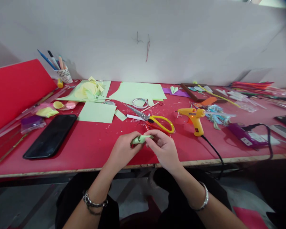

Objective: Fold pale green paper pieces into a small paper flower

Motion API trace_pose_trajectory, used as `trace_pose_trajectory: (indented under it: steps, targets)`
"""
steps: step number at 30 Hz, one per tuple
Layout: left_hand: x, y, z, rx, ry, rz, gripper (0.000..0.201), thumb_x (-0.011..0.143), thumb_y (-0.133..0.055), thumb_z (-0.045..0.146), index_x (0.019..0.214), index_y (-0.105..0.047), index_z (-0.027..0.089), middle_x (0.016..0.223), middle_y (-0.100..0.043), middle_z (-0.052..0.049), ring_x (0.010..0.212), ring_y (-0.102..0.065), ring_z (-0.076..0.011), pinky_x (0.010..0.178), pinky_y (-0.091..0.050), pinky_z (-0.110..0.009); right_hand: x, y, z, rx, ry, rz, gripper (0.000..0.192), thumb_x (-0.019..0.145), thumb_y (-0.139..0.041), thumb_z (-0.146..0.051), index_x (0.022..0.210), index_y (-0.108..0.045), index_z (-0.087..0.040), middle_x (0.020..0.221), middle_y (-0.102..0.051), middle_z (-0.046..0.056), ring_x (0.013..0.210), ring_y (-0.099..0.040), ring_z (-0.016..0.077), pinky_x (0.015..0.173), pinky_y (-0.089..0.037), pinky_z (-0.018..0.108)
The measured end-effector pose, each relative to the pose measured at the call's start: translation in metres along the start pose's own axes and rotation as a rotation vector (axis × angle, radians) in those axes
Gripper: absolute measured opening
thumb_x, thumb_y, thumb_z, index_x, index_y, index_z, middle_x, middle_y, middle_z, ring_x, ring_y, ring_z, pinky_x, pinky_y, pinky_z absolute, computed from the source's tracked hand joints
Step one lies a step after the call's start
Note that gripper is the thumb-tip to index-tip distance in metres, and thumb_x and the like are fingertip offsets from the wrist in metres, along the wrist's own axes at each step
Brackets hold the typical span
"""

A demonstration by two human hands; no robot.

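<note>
Two bare hands at work, both closed on one small green paper piece [141, 139], held just above the near edge of the red table [92, 157], mid-scene. Left hand [124, 148] grips the left end; right hand [163, 146] pinches the right end, thumb against index finger. Piece looks curled or folded; exact shape too small to tell from where I stand.

To do this well, I'd say: light fingertip pressure, left as anchor, right doing the fine shaping, edges lined up before any crease is pressed. Thin paper probably dents if squeezed. Scissors [146, 117] lie open just beyond, so knuckles best kept near. Glue gun [195, 119] to the right, light glowing; treat its nozzle as hot.
</note>
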State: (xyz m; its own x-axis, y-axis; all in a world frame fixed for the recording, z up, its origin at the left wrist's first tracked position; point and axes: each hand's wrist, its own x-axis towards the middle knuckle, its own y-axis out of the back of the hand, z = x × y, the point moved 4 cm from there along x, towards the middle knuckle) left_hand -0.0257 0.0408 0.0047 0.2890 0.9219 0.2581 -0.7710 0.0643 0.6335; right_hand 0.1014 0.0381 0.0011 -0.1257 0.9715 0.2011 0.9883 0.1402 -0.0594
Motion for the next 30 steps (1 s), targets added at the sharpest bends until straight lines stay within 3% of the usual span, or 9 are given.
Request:
trace_pose_trajectory:
  steps: [9,16,23,30]
  targets:
    - [-0.0003,-0.0002,-0.0015,0.163,0.035,-0.014,0.003,0.074,-0.05,0.019,0.072,-0.05,0.017,0.061,-0.051,0.003,0.055,-0.044,-0.0103,0.05,-0.027,-0.019,0.0036,0.0031,0.0013,-0.051,-0.025,0.029,0.008,0.072,-0.058,-0.021,0.08,-0.058,-0.018,0.074,-0.061,0.0,0.066,-0.058,0.0101,0.063,-0.049,0.022]
    - [-0.0009,-0.0005,-0.0009,0.199,0.011,-0.01,0.004,0.072,-0.05,0.016,0.071,-0.046,0.018,0.063,-0.05,0.003,0.056,-0.044,-0.0108,0.05,-0.027,-0.02,0.0006,0.0057,-0.0041,-0.119,0.073,0.124,0.008,0.073,-0.057,-0.021,0.08,-0.057,-0.018,0.075,-0.062,0.001,0.067,-0.059,0.0109,0.063,-0.049,0.023]
    - [-0.0016,0.0002,-0.0015,0.148,0.0,-0.007,0.004,0.075,-0.048,0.016,0.071,-0.046,0.018,0.063,-0.049,0.003,0.056,-0.043,-0.0106,0.05,-0.027,-0.02,-0.0036,0.0022,-0.0073,-0.291,0.191,0.069,0.004,0.075,-0.056,-0.021,0.078,-0.057,-0.019,0.075,-0.062,0.002,0.071,-0.059,0.0127,0.064,-0.048,0.024]
    - [-0.0019,0.0009,0.0006,0.132,-0.004,-0.01,0.006,0.075,-0.046,0.016,0.069,-0.044,0.017,0.063,-0.048,0.002,0.057,-0.042,-0.011,0.051,-0.027,-0.021,-0.0042,-0.0006,-0.0059,-0.262,0.205,0.049,0.004,0.075,-0.055,-0.02,0.08,-0.056,-0.019,0.077,-0.061,0.003,0.073,-0.058,0.0137,0.065,-0.048,0.026]
